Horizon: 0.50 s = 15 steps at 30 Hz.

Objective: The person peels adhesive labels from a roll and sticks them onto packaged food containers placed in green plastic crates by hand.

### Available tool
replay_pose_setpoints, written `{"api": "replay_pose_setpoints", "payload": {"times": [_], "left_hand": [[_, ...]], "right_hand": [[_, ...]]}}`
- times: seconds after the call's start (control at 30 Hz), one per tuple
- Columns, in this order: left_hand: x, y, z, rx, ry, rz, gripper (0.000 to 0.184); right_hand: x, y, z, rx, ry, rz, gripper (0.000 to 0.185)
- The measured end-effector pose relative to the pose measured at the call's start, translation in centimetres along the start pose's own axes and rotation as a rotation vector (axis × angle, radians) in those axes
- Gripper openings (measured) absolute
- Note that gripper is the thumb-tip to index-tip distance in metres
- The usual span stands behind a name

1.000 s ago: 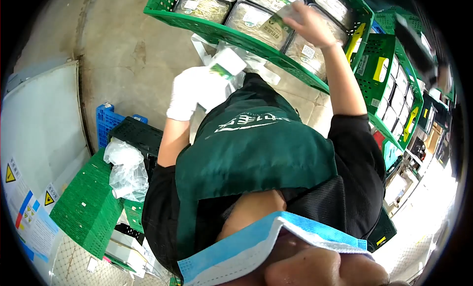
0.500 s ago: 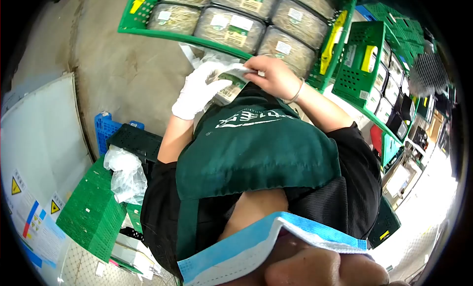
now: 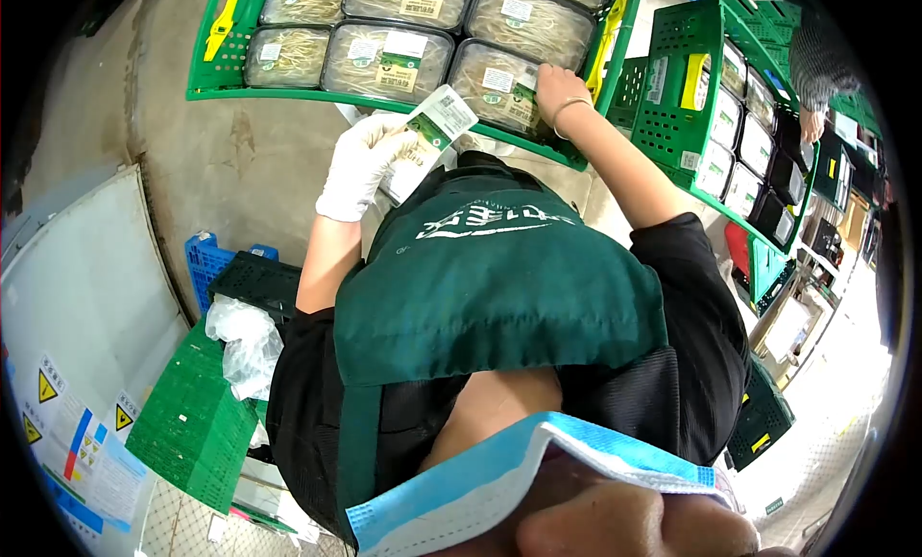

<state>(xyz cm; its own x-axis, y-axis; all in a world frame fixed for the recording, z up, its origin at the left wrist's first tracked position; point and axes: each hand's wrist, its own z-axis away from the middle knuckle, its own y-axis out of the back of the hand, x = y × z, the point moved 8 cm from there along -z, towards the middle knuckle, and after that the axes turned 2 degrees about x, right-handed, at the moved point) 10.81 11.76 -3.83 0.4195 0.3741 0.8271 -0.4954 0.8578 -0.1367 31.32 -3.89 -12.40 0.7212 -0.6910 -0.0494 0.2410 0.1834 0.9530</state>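
My left hand, in a white glove, is closed on a strip of green-and-white printed labels, held just outside the near edge of the crate. My bare right hand reaches over that edge. Its curled fingers touch the right end of a green-and-yellow label on the front right plastic box of sprouts; the fingertips are partly hidden. The green crate holds several such clear-lidded boxes. Beside it, the front middle box carries a white sticker and a similar label.
Another green crate with packed boxes stands at the right. Beyond it is another person's hand with a grey sleeve. At the lower left, a clear plastic bag lies by a green crate; a white panel stands farther left.
My right hand has moved from the label strip to the front right box, which now bears a green-and-yellow label. My left hand still holds the strip. The crate appears farther left in view.
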Motion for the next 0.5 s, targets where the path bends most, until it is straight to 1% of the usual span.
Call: {"api": "replay_pose_setpoints", "payload": {"times": [0.03, 0.07, 0.13, 0.17, 0.2, 0.27, 0.3, 0.37, 0.4, 0.47, 0.5], "left_hand": [[0.1, -0.5, 0.0, -0.026, -0.01, -0.01, 0.029], [0.4, -1.1, 0.1, -0.023, -0.008, -0.011, 0.029], [2.0, -4.0, 0.4, -0.141, -0.037, 0.166, 0.034], [3.1, -5.2, 0.5, -0.155, -0.132, 0.153, 0.039], [2.8, -6.0, 0.3, -0.184, -0.123, 0.18, 0.036], [1.3, -5.6, -0.4, -0.171, 0.019, -0.11, 0.031], [1.2, -6.1, -0.7, -0.172, 0.017, -0.111, 0.031], [3.3, -7.0, -1.0, -0.168, -0.281, -0.066, 0.021], [2.8, -6.5, -1.3, -0.055, -0.273, -0.366, 0.018], [4.7, -8.3, -0.1, -0.041, -0.66, -0.744, 0.016], [3.8, -8.9, -0.3, -0.038, -0.698, -1.101, 0.018]], "right_hand": [[-0.1, 1.1, 0.2, -0.067, -0.055, 0.033, 0.032], [0.0, 3.4, 0.8, -0.069, -0.053, 0.031, 0.032], [-0.3, 7.6, 2.7, -0.043, -0.013, -0.295, 0.034], [-2.1, 7.8, 4.0, -0.126, 0.135, -0.762, 0.032], [-4.0, 8.8, 5.5, -0.209, 0.289, -1.228, 0.03], [-6.4, 12.1, 7.6, -0.08, 0.436, -0.851, 0.022], [-6.7, 12.5, 7.9, 0.046, 0.479, -0.901, 0.018], [-7.2, 13.1, 8.2, 0.051, 0.44, -0.956, 0.017], [-7.2, 13.4, 8.3, 0.073, 0.411, -0.959, 0.016], [-5.9, 13.7, 8.0, 0.155, 0.343, -0.788, 0.015], [-5.1, 14.8, 7.3, 0.246, 0.414, -0.638, 0.013]]}}
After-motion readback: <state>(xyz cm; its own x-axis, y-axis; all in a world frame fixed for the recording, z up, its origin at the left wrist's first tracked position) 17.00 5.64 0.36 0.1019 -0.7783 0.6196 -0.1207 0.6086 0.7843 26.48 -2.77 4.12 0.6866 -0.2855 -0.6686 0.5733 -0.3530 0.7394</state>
